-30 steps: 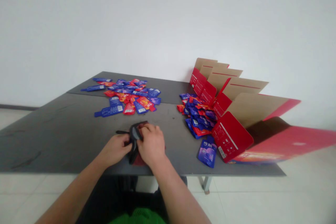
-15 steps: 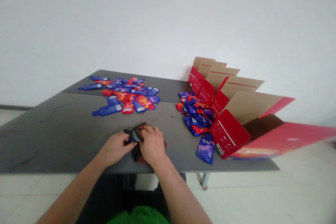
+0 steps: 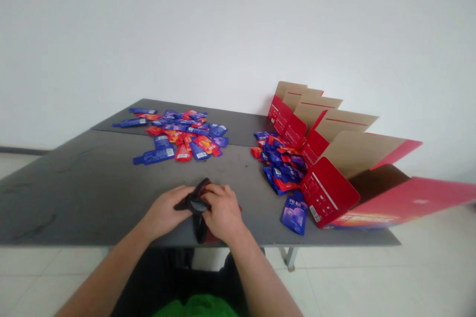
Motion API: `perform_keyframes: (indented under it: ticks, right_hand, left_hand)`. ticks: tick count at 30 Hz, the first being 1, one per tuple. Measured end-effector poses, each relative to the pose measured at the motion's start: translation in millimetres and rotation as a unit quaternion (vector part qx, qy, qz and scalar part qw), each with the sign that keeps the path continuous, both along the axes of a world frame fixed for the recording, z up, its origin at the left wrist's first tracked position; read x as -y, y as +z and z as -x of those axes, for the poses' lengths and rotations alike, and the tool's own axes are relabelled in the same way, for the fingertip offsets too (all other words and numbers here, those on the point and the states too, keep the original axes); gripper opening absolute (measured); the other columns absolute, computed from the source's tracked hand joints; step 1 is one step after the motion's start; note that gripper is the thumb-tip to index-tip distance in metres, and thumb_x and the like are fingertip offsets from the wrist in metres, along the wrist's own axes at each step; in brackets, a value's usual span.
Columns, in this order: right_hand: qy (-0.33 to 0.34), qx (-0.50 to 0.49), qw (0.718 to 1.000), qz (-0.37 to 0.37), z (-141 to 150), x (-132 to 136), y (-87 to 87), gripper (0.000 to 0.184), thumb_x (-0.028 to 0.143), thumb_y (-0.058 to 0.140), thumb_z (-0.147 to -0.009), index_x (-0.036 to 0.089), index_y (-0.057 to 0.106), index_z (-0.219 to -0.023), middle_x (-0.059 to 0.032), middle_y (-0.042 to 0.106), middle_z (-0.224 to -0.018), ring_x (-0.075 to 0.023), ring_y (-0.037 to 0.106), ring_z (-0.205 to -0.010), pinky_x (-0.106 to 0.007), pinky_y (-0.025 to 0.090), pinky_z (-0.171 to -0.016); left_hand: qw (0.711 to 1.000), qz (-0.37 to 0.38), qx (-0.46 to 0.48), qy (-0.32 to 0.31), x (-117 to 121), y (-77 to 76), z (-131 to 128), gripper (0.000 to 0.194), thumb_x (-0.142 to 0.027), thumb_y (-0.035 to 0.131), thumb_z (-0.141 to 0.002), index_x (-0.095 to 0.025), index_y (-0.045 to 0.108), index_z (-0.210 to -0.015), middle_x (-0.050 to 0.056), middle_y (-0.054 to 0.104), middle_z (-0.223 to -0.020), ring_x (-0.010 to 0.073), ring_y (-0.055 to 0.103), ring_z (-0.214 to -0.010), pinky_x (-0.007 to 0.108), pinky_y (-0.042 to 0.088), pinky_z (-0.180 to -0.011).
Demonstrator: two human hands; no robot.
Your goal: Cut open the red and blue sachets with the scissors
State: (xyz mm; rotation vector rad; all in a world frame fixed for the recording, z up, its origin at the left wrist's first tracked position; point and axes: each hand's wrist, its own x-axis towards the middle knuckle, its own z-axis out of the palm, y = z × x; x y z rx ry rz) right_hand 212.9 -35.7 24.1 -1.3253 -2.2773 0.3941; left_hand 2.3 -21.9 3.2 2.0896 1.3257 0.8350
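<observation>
At the near edge of the table, a black and dark-red object [image 3: 201, 225] with several curved black arms sits between my hands; its kind cannot be made out. My left hand [image 3: 167, 212] closes on its left side, fingertips partly hidden behind the black part. Bent over its right side, my right hand [image 3: 223, 210] grips it with thumb and fingers. A dark-red flat part shows beneath the right hand. To the right, apart from my hands, lies a single blue-purple pouch [image 3: 294, 214].
Flat blue and red spouted pouches [image 3: 199, 149] are spread across the table's far left. Another heap of pouches [image 3: 284, 171] leans by a row of open red cardboard boxes [image 3: 329, 190] on the right. The grey table [image 3: 92, 198] stands before a white wall.
The black object has turned between my hands, and its arms point differently. My hands have shifted slightly right and nearer. The pouches and boxes lie as before, with the view moved a little.
</observation>
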Motion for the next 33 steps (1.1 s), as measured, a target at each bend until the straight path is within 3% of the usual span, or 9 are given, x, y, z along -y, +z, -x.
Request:
perform_keyframes:
  ticks: [4,6,9,12,16,20,23,26,33]
  right_hand:
    - [-0.102,0.099,0.99,0.002,-34,-11,6.9,0.027,0.015,0.058,-0.088,0.025,0.077,-0.104,-0.0033,0.071,-0.123,-0.0275,0.053,-0.109,-0.04,0.041,-0.091]
    - [-0.127,0.105,0.986,-0.01,-32,-13,17.3,0.03,0.013,0.055,-0.089,0.024,0.077,-0.107,-0.0051,0.071,-0.123,-0.0275,0.053,-0.107,-0.04,0.041,-0.09]
    - [-0.043,0.052,0.997,-0.042,-8,-8,23.9,0.034,0.015,0.056,-0.091,0.03,0.074,-0.116,0.0023,0.066,-0.135,-0.0236,0.051,-0.113,-0.036,0.041,-0.094]
    - [0.031,0.034,0.998,-0.039,7,-4,13.5,0.033,0.018,0.054,-0.094,0.034,0.073,-0.116,0.008,0.065,-0.138,-0.0208,0.051,-0.115,-0.033,0.041,-0.094]
    - [-0.086,0.097,0.992,0.004,-20,-13,2.8,0.033,0.017,0.048,-0.098,0.03,0.075,-0.111,0.0017,0.069,-0.131,-0.0239,0.052,-0.109,-0.036,0.041,-0.089]
    - [-0.174,0.143,0.974,-0.003,-33,-22,16.8,0.033,0.018,0.046,-0.099,0.026,0.076,-0.109,-0.0055,0.07,-0.125,-0.0274,0.053,-0.106,-0.039,0.04,-0.085]
    - [-0.113,0.088,0.989,-0.045,-10,-14,21.9,0.03,0.023,0.05,-0.1,0.032,0.073,-0.117,0.0008,0.066,-0.135,-0.0256,0.051,-0.111,-0.038,0.04,-0.088]
    - [-0.042,0.075,0.995,-0.045,6,-4,13.8,0.027,0.024,0.052,-0.099,0.035,0.073,-0.114,0.005,0.065,-0.134,-0.0233,0.051,-0.11,-0.035,0.04,-0.088]
    - [-0.196,0.168,0.966,0.019,-55,-12,6.2,0.033,0.015,0.048,-0.096,0.027,0.075,-0.11,-0.0053,0.068,-0.128,-0.0273,0.054,-0.107,-0.039,0.04,-0.084]
  left_hand:
    - [0.999,0.004,-0.039,0.024,1,1.0,-4,0.037,-0.035,0.066,-0.09,-0.027,0.073,-0.125,0.004,0.077,-0.112,0.021,0.07,-0.089,0.031,0.055,-0.085]
    - [0.998,0.015,-0.043,0.031,0,1.5,-4,0.038,-0.04,0.066,-0.091,-0.028,0.073,-0.125,0.003,0.077,-0.11,0.0208,0.071,-0.085,0.032,0.056,-0.083]
    - [1.0,0.005,-0.004,0.013,-1,1.3,0,0.037,-0.044,0.066,-0.089,-0.024,0.075,-0.118,0.006,0.077,-0.116,0.0264,0.072,-0.099,0.035,0.056,-0.092]
    - [1.0,-0.018,0.003,-0.019,-2,0.4,3,0.038,-0.042,0.066,-0.086,-0.022,0.075,-0.118,0.009,0.076,-0.119,0.0293,0.07,-0.108,0.036,0.055,-0.097]
    - [0.999,0.004,-0.039,0.02,-1,0.4,-1,0.037,-0.04,0.065,-0.091,-0.027,0.073,-0.124,0.005,0.076,-0.117,0.0232,0.072,-0.097,0.032,0.056,-0.089]
    - [0.998,0.016,-0.049,0.023,-1,0.3,-3,0.037,-0.043,0.064,-0.092,-0.028,0.073,-0.125,0.005,0.076,-0.117,0.0221,0.071,-0.095,0.033,0.056,-0.089]
    - [0.999,0.022,-0.017,0.033,-2,-2.1,-1,0.037,-0.047,0.066,-0.09,-0.025,0.075,-0.119,0.005,0.077,-0.115,0.0255,0.071,-0.103,0.035,0.056,-0.094]
    - [0.999,0.016,0.003,0.028,-2,-3.0,1,0.037,-0.044,0.067,-0.089,-0.024,0.074,-0.119,0.006,0.077,-0.115,0.0265,0.071,-0.106,0.035,0.055,-0.095]
    - [0.997,0.015,-0.069,0.03,3,4.3,-5,0.038,-0.046,0.062,-0.094,-0.028,0.073,-0.125,0.004,0.076,-0.116,0.0217,0.071,-0.091,0.031,0.054,-0.085]
